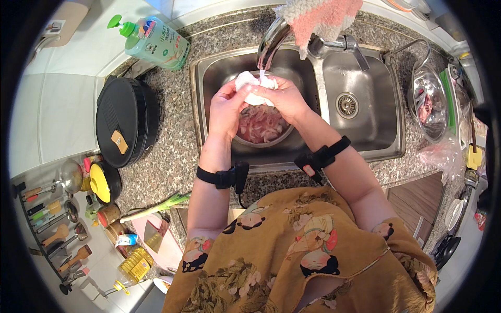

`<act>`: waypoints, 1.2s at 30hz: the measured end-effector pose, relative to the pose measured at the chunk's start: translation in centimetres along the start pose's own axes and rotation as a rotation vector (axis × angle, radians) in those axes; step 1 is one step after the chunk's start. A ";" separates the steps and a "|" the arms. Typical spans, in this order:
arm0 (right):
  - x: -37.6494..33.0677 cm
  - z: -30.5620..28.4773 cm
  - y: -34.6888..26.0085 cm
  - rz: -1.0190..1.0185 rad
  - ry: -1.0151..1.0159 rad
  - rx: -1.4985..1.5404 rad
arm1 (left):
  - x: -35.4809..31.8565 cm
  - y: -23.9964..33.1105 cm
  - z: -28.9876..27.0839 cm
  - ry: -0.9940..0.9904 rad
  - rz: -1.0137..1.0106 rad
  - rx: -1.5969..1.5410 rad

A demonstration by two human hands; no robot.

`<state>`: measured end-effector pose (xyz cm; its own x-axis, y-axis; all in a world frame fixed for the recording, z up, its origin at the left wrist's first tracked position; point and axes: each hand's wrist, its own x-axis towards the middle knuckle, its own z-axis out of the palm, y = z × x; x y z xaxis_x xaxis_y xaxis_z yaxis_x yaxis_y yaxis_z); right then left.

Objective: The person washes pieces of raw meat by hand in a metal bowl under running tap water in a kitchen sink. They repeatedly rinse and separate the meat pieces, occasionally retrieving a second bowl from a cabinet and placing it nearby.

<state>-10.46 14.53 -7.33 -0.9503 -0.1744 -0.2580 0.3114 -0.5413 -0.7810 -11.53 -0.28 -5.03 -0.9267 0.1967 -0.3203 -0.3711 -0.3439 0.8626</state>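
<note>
Head view: the left hand [226,108] and the right hand [290,99] meet at the upper centre of the frame, fingers and thumbs gripping a soft white lump [254,92] between them. It sits right under the spout of the faucet [271,44]; whether it is cloth or food is hard to tell, as the fingers cover part of it. Below the hands, a round bowl [263,145] of pale pink meat pieces [260,126] stands in the left sink basin [302,65]. A pink and white cloth [322,20] drapes near the faucet at the top edge. A green pump bottle [159,46] stands at upper left, above a black round pan [119,117]; a metal bowl [420,86] lies at far right.
</note>
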 end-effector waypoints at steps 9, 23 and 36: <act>0.4 -0.9 0.6 -0.022 0.128 -0.077 | 0.0 -0.8 -0.6 0.043 0.019 0.009; -0.6 -0.5 -1.1 0.195 -0.020 0.253 | -0.5 -1.8 -0.3 0.058 0.652 0.735; -0.5 -1.2 -0.2 0.053 0.007 0.052 | 0.1 -2.2 0.4 0.021 0.193 0.229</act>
<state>-10.06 15.75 -7.74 -0.9323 -0.1984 -0.3023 0.3606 -0.5734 -0.7357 -10.77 0.84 -6.86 -0.9807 0.1280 -0.1478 -0.1671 -0.1566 0.9734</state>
